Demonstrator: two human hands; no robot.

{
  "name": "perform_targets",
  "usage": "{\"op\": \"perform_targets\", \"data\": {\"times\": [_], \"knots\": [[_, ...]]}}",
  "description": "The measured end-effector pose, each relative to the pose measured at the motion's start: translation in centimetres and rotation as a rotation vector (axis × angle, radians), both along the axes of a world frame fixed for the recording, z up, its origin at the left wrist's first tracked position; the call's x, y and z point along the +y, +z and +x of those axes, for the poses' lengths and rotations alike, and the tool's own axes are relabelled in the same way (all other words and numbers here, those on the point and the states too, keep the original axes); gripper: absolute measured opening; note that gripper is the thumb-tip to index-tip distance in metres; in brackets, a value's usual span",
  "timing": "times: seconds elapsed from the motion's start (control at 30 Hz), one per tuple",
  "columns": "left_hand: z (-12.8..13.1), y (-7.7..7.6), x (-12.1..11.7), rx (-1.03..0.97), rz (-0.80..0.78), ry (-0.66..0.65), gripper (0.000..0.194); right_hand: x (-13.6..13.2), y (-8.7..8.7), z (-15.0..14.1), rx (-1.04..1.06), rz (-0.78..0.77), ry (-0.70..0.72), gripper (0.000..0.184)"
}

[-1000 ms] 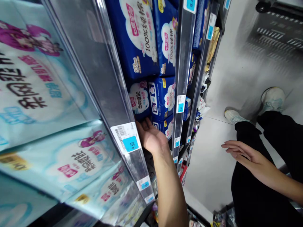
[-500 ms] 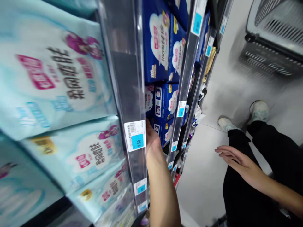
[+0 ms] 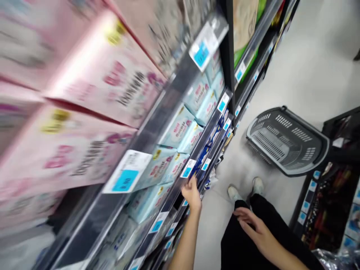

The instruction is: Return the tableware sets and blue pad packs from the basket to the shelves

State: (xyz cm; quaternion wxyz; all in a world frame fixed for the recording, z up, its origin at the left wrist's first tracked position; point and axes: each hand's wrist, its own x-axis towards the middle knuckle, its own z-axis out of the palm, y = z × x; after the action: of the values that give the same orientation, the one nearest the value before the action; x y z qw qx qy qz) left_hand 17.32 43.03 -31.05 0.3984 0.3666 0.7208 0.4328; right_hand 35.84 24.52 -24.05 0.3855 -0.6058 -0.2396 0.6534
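Note:
My left hand (image 3: 192,195) is at the front edge of the shelf below the light-blue packs, beside a price tag (image 3: 188,168). Its fingers are loosely bent and a little apart, with no object visible in them; blur hides some detail. Dark-blue packs (image 3: 206,150) lie on the shelf just beyond it. Above stand light-blue soft packs (image 3: 177,127) in stacks. In front of my black-trousered legs hangs my right hand (image 3: 253,223), open, fingers extended and holding nothing.
Large pink packs (image 3: 109,75) fill the nearest shelf at left, behind a dark shelf rail (image 3: 157,112). A grey shopping basket (image 3: 303,140) is at the right, above the pale floor (image 3: 295,75). Another shelf of goods (image 3: 323,225) stands at lower right.
The view has swung and pulled back, bringing pink packs and the whole basket into sight. My left hand has come out from among the dark-blue packs to the shelf edge.

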Motion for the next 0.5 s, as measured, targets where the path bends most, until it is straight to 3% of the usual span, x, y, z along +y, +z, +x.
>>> {"op": "perform_targets", "data": {"times": [0.13, 0.23, 0.37, 0.5], "knots": [[0.8, 2.1, -6.8, -0.15, -0.122, -0.061, 0.052, -0.4, 2.4, 1.2, -0.054, 0.059, -0.043, 0.054], [0.8, 3.7, -10.3, -0.219, -0.158, -0.056, 0.053, -0.2, 3.5, 1.9, -0.043, 0.111, -0.061, 0.053], [0.0, 6.5, -11.5, -0.276, -0.175, 0.022, 0.066, 0.8, 5.0, 2.9, 0.015, 0.147, -0.066, 0.063], [-1.2, 10.4, -10.3, -0.234, -0.019, 0.102, 0.07, 2.2, 7.3, 3.4, -0.017, 0.214, -0.033, 0.064]]}}
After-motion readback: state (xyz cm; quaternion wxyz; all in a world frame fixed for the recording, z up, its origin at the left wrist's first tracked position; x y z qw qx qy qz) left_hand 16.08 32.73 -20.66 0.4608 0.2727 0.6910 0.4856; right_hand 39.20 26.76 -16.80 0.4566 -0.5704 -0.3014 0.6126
